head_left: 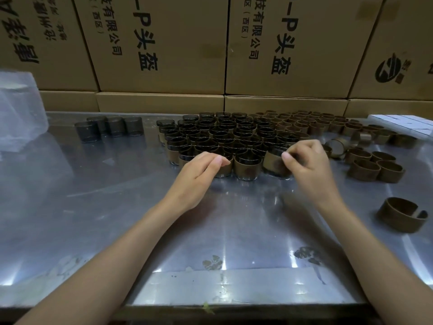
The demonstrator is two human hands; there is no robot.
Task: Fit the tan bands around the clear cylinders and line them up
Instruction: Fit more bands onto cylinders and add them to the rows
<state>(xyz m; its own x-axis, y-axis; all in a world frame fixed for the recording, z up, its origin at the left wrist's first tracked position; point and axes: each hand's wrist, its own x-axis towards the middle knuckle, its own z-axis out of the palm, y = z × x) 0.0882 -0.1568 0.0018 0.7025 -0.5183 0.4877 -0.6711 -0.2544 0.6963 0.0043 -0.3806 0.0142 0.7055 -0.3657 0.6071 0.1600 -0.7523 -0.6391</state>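
Head view shows our right hand pinching a tilted banded cup, left hand loosely curled beside the row — light, slippery plastic, we judge — best gripped by the band.

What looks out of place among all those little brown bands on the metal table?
One tan band lies alone near the right edge of the steel table, apart from the loose bands, with an open gap in its ring. Another piece lies tipped on its side behind the right hand, while its neighbours stand upright.
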